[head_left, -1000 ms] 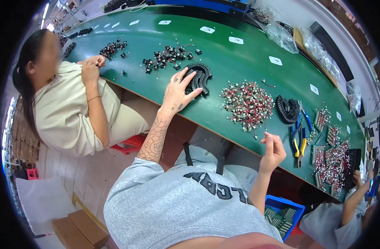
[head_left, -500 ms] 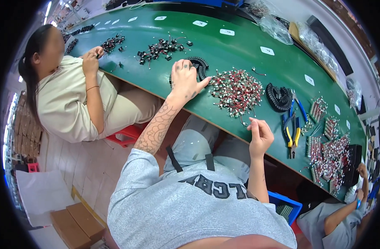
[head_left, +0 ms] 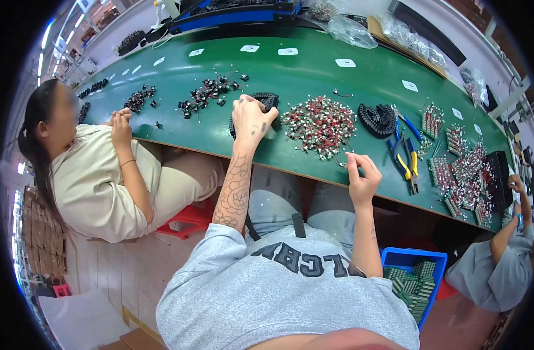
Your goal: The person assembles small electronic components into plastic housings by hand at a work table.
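My left hand (head_left: 250, 121) is over a curved row of small black parts (head_left: 267, 100), its fingers bent down and drawn toward the thumb. The fingertips are hidden behind the hand, so what they grip cannot be made out. Nearer the table's front edge, my right hand (head_left: 364, 179) is closed in a pinch, with anything in it too small to name. Just beyond its fingertips lies the edge of a heap of small white connectors on red and black wires (head_left: 320, 127).
Blue-handled pliers (head_left: 404, 123) and yellow-and-blue pliers (head_left: 404, 164) lie right of a second black coil (head_left: 377, 120). Further right are bundled wired parts (head_left: 465, 169). A blue bin (head_left: 441, 274) holds green boards. Co-workers sit left (head_left: 109, 169) and right (head_left: 494, 271).
The view has shifted, showing more of the blue bin. My left hand's fingers, stretched over the black parts before, are now bent and closed together. The right hand keeps its pinch.
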The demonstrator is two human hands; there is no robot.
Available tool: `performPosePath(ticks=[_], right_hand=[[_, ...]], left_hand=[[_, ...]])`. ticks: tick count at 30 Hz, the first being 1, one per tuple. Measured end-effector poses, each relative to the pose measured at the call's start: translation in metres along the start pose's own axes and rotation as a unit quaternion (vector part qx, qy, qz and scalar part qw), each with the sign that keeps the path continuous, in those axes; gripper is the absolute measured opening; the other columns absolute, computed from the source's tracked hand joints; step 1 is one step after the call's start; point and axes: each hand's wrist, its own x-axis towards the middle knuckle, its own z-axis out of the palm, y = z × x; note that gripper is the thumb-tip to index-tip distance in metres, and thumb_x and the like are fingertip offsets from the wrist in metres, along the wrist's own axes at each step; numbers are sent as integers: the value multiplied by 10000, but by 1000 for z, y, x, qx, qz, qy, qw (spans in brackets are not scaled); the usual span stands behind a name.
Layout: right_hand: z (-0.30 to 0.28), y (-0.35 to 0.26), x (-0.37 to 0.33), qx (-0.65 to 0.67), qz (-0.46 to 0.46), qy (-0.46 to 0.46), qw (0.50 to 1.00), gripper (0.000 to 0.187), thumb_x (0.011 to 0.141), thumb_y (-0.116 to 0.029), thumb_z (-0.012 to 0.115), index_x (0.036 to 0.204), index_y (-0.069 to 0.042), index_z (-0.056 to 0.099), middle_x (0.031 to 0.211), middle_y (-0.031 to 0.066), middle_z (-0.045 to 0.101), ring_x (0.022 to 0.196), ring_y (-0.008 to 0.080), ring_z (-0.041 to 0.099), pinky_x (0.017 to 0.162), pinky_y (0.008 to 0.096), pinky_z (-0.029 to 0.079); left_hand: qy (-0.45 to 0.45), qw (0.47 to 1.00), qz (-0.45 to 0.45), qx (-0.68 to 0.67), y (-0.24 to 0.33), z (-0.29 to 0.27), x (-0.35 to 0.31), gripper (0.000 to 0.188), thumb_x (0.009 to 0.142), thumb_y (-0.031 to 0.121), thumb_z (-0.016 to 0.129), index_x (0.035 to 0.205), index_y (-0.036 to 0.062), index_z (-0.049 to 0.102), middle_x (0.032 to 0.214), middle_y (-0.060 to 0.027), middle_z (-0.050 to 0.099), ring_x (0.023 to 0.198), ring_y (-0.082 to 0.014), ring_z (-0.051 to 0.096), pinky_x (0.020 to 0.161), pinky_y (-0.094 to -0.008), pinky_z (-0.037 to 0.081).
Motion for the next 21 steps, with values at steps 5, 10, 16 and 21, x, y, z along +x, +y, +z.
performPosePath(ticks=[5, 10, 16, 21], right_hand=[[24, -11, -7, -21, -4, -8, 1000, 75, 801, -1, 642, 862, 11, 684, 684, 26, 589, 576, 118, 462, 536, 225, 382], [40, -11, -19, -50, -6, -20, 999, 65, 804, 3, 634, 843, 11, 686, 668, 27, 588, 581, 117, 473, 539, 223, 383], [53, 7, -9, -3, 15, -58, 998, 152, 838, -22, 604, 968, 11, 676, 766, 51, 618, 616, 115, 523, 589, 219, 412], [99, -8, 9, 319, 106, -93, 937, 384, 804, -16, 626, 1182, -10, 562, 1009, 92, 601, 644, 136, 544, 613, 225, 472]], left_hand=[[3, 969, -15, -247, -40, -12, -2, 298, 766, 249, 676, 909, -12, 682, 983, -141, 625, 835, -224, 593, 765, -322, 475], [-7, 844, 3, -536, -54, -6, -11, 258, 808, 84, 651, 1049, -8, 643, 976, -81, 665, 828, -170, 631, 754, -258, 483], [-16, 773, 6, -634, -48, -6, -16, 325, 773, 10, 648, 1097, 12, 628, 1005, -47, 666, 827, -140, 619, 737, -235, 486], [-131, 885, 231, -383, -9, -9, -46, 433, 712, -25, 684, 1138, 35, 633, 977, -69, 657, 800, -153, 615, 730, -231, 486]])
